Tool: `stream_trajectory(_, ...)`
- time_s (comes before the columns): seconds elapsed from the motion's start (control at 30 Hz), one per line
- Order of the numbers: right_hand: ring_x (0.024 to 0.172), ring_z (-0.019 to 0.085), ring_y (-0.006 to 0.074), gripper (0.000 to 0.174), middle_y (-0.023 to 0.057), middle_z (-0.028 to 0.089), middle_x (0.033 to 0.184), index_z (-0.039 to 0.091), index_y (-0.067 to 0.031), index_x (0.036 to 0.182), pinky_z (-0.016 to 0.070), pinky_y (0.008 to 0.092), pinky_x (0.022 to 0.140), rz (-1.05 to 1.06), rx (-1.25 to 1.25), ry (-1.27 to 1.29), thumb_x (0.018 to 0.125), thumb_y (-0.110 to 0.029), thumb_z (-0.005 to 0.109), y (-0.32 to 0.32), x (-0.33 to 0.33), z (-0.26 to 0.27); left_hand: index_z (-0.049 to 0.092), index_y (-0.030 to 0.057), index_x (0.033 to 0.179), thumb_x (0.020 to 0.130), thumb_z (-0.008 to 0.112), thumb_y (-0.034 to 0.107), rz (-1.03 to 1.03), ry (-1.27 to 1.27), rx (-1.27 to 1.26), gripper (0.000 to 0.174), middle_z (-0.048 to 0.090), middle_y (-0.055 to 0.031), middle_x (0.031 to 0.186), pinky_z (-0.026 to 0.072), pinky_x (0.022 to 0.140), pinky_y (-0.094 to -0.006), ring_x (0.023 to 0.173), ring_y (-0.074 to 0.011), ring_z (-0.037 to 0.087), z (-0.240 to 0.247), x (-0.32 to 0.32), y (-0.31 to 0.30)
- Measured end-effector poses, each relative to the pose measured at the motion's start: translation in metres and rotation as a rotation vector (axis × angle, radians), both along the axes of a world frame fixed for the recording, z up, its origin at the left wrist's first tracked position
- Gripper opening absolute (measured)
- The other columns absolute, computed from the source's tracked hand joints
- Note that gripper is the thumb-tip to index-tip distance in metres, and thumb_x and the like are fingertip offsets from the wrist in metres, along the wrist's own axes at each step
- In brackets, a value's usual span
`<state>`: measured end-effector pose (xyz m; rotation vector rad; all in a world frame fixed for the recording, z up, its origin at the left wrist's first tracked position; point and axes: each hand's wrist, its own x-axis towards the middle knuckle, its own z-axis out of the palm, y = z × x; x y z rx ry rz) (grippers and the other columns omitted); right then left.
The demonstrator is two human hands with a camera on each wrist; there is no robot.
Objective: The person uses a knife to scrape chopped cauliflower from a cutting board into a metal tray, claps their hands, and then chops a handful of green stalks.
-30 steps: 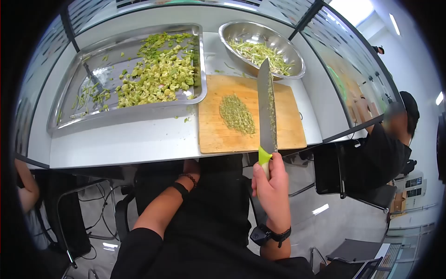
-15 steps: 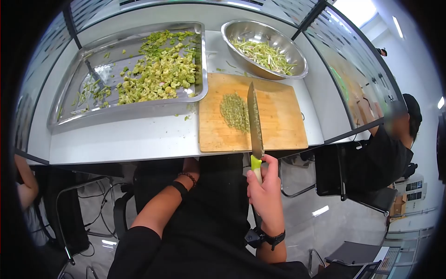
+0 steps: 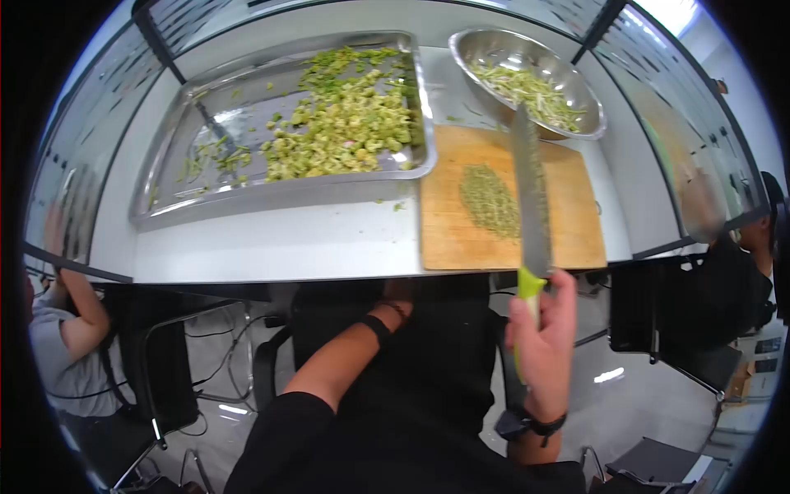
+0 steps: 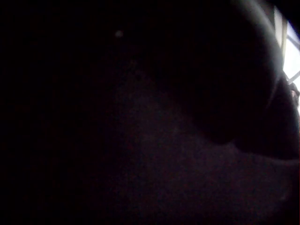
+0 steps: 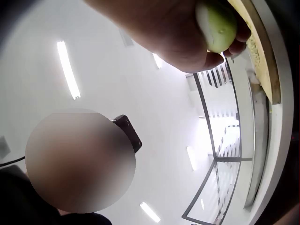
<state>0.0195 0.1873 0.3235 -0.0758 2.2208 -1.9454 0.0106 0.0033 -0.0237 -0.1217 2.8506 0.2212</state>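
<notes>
In the head view my right hand [image 3: 547,346] grips the green and white handle of a kitchen knife [image 3: 532,198]. Its broad blade points away from me over the cutting board [image 3: 576,214], with green bits along one side. Left of the blade on the board lies a pile of finely chopped greens [image 3: 485,202]. The right wrist view shows fingers curled round the knife handle [image 5: 218,28]. My left hand [image 3: 398,290] is down at the table's front edge, mostly hidden beneath it; the left wrist view is nearly black.
A large metal tray [image 3: 288,188] on the left holds chopped green vegetables [image 3: 346,123]. Behind the board stands a steel bowl [image 3: 597,123] of sliced green strips [image 3: 535,95]. Partition panels [image 3: 691,140] border the table [image 3: 280,255]. Other people sit at both sides.
The knife first came down and left toward the chopped pile, then rose again with its tip reaching toward the bowl. The head view has turned left. The left hand stays low.
</notes>
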Motion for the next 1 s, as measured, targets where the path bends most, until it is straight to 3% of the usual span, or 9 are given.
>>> stream_trajectory(0.07, 0.058, 0.052, 0.0056, 0.051, 0.0025, 0.057, 0.08, 0.035, -0.0029, 0.134, 0.0403, 0.0199, 0.049, -0.018, -0.048, 0.06, 0.091, -0.001, 0.062, 0.0, -0.006, 0.01, 0.064, 0.0043, 0.119, 0.094, 0.044, 0.015, 0.194, 0.22, 0.151, 0.034, 0.063, -0.0203, 0.12, 0.0416, 0.102, -0.0486, 0.116, -0.0361, 0.057, -0.054, -0.004, 0.001)
stream_trajectory(0.17, 0.061, 0.049, 0.0045, 0.049, 0.001, 0.054, 0.08, 0.035, -0.002, 0.135, 0.0396, 0.0191, 0.051, -0.005, -0.054, 0.124, 0.093, -0.002, 0.06, 0.008, -0.024, 0.007, 0.062, 0.0015, 0.122, 0.094, 0.044, 0.014, 0.34, 0.308, 0.405, 0.035, 0.06, -0.0225, 0.125, 0.0394, 0.106, -0.0478, 0.12, -0.0373, 0.054, -0.021, -0.004, 0.003)
stream_trajectory(0.27, 0.065, 0.049, 0.0053, 0.037, 0.001, 0.054, 0.08, 0.04, -0.0003, 0.129, 0.0401, 0.0209, 0.055, 0.085, 0.022, 0.087, 0.096, -0.005, 0.057, 0.027, -0.037, 0.007, 0.062, 0.0005, 0.12, 0.093, 0.045, 0.012, 0.265, 0.245, 0.315, 0.034, 0.059, -0.0237, 0.125, 0.0407, 0.105, -0.047, 0.12, -0.0396, 0.053, -0.028, -0.002, 0.0)
stream_trajectory(0.4, 0.065, 0.054, 0.0154, 0.029, 0.0099, 0.06, 0.081, 0.044, 0.0014, 0.119, 0.0433, 0.0271, 0.06, 0.116, 0.23, 0.158, 0.094, -0.004, 0.059, 0.042, -0.043, 0.003, 0.064, 0.0003, 0.114, 0.092, 0.046, 0.009, 0.254, 0.101, 0.261, 0.03, 0.062, -0.0248, 0.118, 0.0455, 0.099, -0.0469, 0.114, -0.0409, 0.057, -0.002, -0.003, 0.001)
stream_trajectory(0.5, 0.066, 0.056, 0.0225, 0.025, 0.0162, 0.062, 0.083, 0.046, 0.0019, 0.112, 0.045, 0.0306, 0.063, 0.118, 0.376, 0.174, 0.092, -0.003, 0.06, 0.044, -0.049, 0.004, 0.062, 0.0009, 0.124, 0.094, 0.042, 0.012, 0.325, -0.094, 0.299, 0.037, 0.06, -0.0218, 0.126, 0.0403, 0.103, -0.0461, 0.118, -0.035, 0.056, 0.039, -0.011, 0.002)
stream_trajectory(0.53, 0.066, 0.056, 0.0239, 0.024, 0.0175, 0.061, 0.083, 0.046, 0.0017, 0.11, 0.0453, 0.0313, 0.063, 0.115, 0.406, 0.146, 0.091, -0.002, 0.06, 0.044, -0.049, 0.004, 0.063, 0.0006, 0.121, 0.094, 0.043, 0.014, 0.21, 0.151, 0.279, 0.037, 0.062, -0.0208, 0.125, 0.0383, 0.104, -0.0468, 0.119, -0.0349, 0.056, 0.022, -0.007, -0.001)
stream_trajectory(0.57, 0.066, 0.056, 0.0253, 0.023, 0.0187, 0.061, 0.083, 0.047, 0.0015, 0.109, 0.0457, 0.0321, 0.064, 0.109, 0.428, 0.117, 0.09, -0.002, 0.06, 0.042, -0.049, 0.004, 0.064, 0.0005, 0.12, 0.094, 0.043, 0.014, 0.191, 0.133, 0.22, 0.036, 0.062, -0.0207, 0.125, 0.0382, 0.104, -0.0468, 0.12, -0.0349, 0.056, 0.006, -0.007, -0.002)
stream_trajectory(0.7, 0.068, 0.056, 0.0251, 0.021, 0.0147, 0.062, 0.085, 0.051, 0.0009, 0.102, 0.0464, 0.0327, 0.066, 0.063, 0.226, 0.093, 0.086, -0.002, 0.064, 0.034, -0.045, 0.005, 0.066, 0.0006, 0.117, 0.094, 0.044, 0.014, 0.076, -0.049, 0.016, 0.035, 0.063, -0.0206, 0.123, 0.0387, 0.104, -0.0461, 0.12, -0.0351, 0.056, 0.022, -0.007, 0.001)
stream_trajectory(1.0, 0.076, 0.056, 0.0264, 0.022, 0.0136, 0.056, 0.088, 0.055, 0.0032, 0.097, 0.0472, 0.0349, 0.072, 0.145, 0.322, 0.243, 0.08, 0.0, 0.068, 0.025, -0.044, -0.011, 0.07, 0.0015, 0.111, 0.093, 0.047, 0.014, 0.045, -0.082, -0.021, 0.032, 0.066, -0.02, 0.117, 0.0426, 0.099, -0.045, 0.115, -0.0343, 0.06, 0.005, -0.011, -0.004)
